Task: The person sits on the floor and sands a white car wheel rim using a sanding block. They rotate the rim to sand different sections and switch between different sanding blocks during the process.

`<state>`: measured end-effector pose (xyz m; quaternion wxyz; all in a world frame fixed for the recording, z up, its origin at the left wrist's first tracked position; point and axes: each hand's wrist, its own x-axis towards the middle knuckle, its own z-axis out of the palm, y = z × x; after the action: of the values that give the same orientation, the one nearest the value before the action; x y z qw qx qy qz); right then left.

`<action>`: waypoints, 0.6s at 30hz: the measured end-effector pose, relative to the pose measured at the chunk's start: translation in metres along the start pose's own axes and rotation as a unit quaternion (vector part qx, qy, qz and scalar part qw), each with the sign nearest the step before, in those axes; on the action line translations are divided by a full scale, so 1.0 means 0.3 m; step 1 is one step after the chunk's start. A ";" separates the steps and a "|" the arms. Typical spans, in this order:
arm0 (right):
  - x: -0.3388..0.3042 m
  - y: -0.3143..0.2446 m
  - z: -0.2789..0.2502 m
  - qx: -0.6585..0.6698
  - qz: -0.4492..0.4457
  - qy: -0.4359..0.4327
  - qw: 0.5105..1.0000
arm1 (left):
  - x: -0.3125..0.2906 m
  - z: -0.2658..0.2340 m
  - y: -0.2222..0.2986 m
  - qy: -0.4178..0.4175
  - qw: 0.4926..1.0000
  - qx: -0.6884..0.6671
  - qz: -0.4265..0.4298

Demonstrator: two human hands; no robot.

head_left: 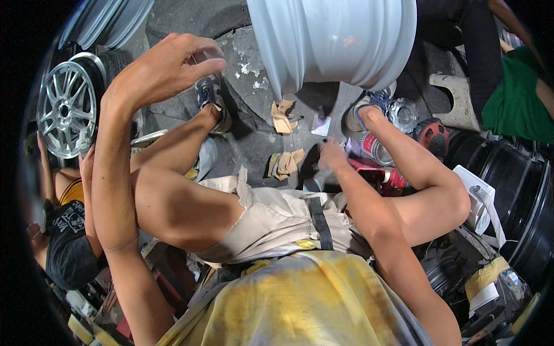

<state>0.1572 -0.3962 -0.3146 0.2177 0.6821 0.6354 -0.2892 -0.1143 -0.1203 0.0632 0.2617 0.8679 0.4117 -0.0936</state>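
Note:
A large light-grey wheel rim (pixel 337 43) lies on its side beyond my feet. My left hand (pixel 187 57) is raised to the left of it, apart from it, with fingers curved and thumb spread; nothing shows in it. My right hand (pixel 330 155) is low between my knees, smeared by motion, and its fingers cannot be made out. Beside it stand a red-and-silver can (pixel 375 149) and a red tool-like object (pixel 392 179). Torn brown sandpaper pieces (pixel 287 163) lie on the floor to its left, with a folded one (pixel 283 117) farther off. A small pale square (pixel 321 125) rests near the rim.
A silver spoked wheel (pixel 66 109) stands at the left, close to a person in a dark shirt (pixel 72 245). Another person in green (pixel 519 95) is at the far right. Dark wheel rims (pixel 508 179) and a red-and-black round object (pixel 431 137) sit beyond my right knee.

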 end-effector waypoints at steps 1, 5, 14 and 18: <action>-0.011 -0.023 0.025 -0.037 -0.010 -0.005 0.999 | -0.003 -0.010 -0.002 0.000 1.000 0.003 0.009; 0.048 -0.047 0.105 -0.085 -0.049 -0.008 0.995 | -0.008 -0.020 0.019 -0.005 0.999 -0.035 0.001; 0.129 -0.034 -0.224 0.306 -0.051 -0.021 0.951 | -0.024 -0.027 0.059 0.003 0.999 0.018 -0.029; 0.085 -0.020 -0.339 0.798 -0.067 -0.245 0.547 | -0.032 -0.015 0.051 0.004 1.000 0.013 -0.016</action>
<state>0.1640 -0.3091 -0.2562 -0.2886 0.4329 0.1092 -0.8470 -0.1091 -0.1323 0.0765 0.2472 0.8651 0.4250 -0.0995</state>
